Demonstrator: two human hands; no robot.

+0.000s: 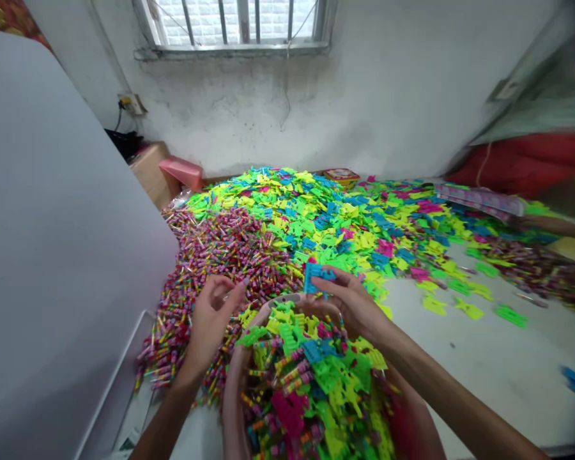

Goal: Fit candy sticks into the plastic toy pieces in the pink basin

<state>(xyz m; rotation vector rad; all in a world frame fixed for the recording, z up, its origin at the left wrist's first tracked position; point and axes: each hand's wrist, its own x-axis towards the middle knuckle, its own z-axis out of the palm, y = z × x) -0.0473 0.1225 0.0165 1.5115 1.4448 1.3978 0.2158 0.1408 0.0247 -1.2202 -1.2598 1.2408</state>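
My right hand [352,305] pinches a small blue plastic piece [317,276] above the far rim of a pink basin [232,390]. The basin is heaped with green, yellow, blue and pink plastic pieces and small striped tubes. My left hand [211,314] hovers just left of the basin, over a heap of small striped tubes [215,255]. Its fingers are curled, and whether a tube sits between them I cannot make out. Both forearms reach in from the bottom of the view.
A big spread of coloured plastic pieces [335,217] covers the white surface. A large grey panel [52,243] stands at the left. Another person's arm [556,225] rests at the right edge. A pink stool [182,171] and cardboard box [149,171] stand by the wall.
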